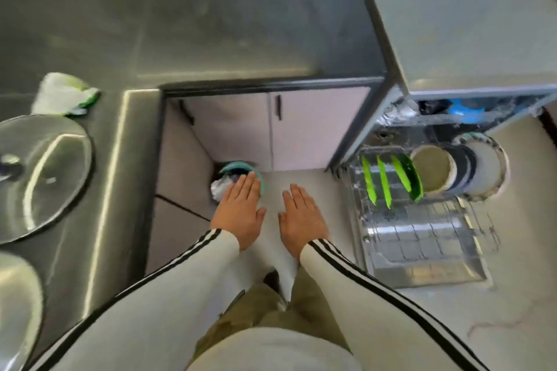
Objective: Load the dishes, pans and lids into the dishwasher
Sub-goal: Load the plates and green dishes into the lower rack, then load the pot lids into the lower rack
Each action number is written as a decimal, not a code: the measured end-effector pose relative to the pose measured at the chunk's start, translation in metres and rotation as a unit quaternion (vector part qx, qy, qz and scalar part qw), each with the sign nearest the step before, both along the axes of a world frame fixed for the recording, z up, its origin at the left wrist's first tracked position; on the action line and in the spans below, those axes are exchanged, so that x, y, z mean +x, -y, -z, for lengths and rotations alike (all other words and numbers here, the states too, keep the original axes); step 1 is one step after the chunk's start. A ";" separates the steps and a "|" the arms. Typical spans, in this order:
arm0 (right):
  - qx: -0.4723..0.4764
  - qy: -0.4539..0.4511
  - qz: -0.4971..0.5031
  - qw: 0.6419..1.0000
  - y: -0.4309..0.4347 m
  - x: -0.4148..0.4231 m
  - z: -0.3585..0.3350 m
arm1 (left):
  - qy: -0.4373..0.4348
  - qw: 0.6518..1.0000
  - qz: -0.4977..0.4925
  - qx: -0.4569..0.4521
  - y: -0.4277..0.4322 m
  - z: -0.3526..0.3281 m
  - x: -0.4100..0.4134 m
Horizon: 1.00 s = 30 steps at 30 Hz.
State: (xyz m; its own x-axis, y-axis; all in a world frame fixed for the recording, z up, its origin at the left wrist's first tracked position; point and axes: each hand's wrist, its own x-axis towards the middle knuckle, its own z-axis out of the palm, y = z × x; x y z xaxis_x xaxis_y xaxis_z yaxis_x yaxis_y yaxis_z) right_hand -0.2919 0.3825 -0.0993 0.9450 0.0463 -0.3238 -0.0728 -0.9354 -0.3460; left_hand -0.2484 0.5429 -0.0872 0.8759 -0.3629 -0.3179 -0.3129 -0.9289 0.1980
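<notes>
Low in centre frame, the left hand [238, 212] and right hand [304, 220] hover over the floor, fingers [245, 187] straight and holding nothing, probably between items. Left of them a glass lid [42, 178] lies on the table [99, 220], well apart from the fingers. At right, the dishwasher rack [422, 244] is pulled out and holds green plates [408, 178] and round dishes [434, 170] upright in its slots.

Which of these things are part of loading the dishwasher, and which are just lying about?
Part of the job: round steel-rimmed glass lid on the counter; pulled-out wire dishwasher rack; green plates standing in it.
Just lying about: white-and-green cloth on the counter; teal bin on the floor.
</notes>
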 end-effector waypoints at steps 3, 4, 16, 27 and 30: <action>0.015 0.061 -0.084 0.994 -0.055 0.033 -0.027 | 0.056 0.995 -0.087 0.010 -0.064 -0.025 0.003; 0.020 0.081 -0.113 0.990 -0.074 0.046 -0.035 | 0.075 0.991 -0.112 0.014 -0.084 -0.033 0.005; 0.088 0.227 -0.405 0.881 -0.277 0.159 -0.086 | 0.170 0.874 -0.455 0.025 -0.256 -0.090 0.005; 0.079 0.175 -0.427 0.884 -0.431 0.196 -0.098 | 0.074 0.739 -0.658 0.127 -0.338 -0.078 -0.066; 0.094 0.125 -0.436 0.886 -0.463 0.207 -0.105 | 0.057 0.720 -0.679 0.128 -0.353 -0.075 -0.082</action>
